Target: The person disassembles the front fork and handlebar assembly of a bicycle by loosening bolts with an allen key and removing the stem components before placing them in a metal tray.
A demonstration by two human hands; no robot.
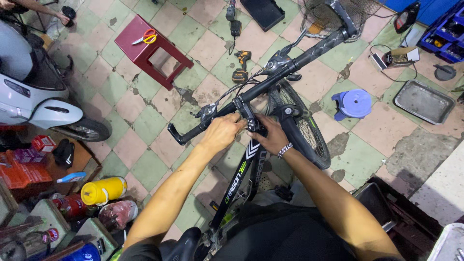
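A black bicycle stands below me with its handlebar (270,79) running from lower left to upper right. My left hand (221,131) grips the bar close to the stem (245,110), fingers wrapped over it. My right hand (271,135), a metal bracelet on its wrist, closes around the stem area just under the bar. The black frame tube (239,181) with green and white markings runs down toward me. The front wheel (302,128) shows to the right of my hands. What lies under my fingers is hidden.
A red stool (150,50) with scissors (146,36) stands upper left. A cordless drill (240,65), a blue plastic stool (354,103) and a metal tray (424,102) lie on the tiled floor. A white scooter (38,96) is parked left; a yellow jug (102,190) and clutter are lower left.
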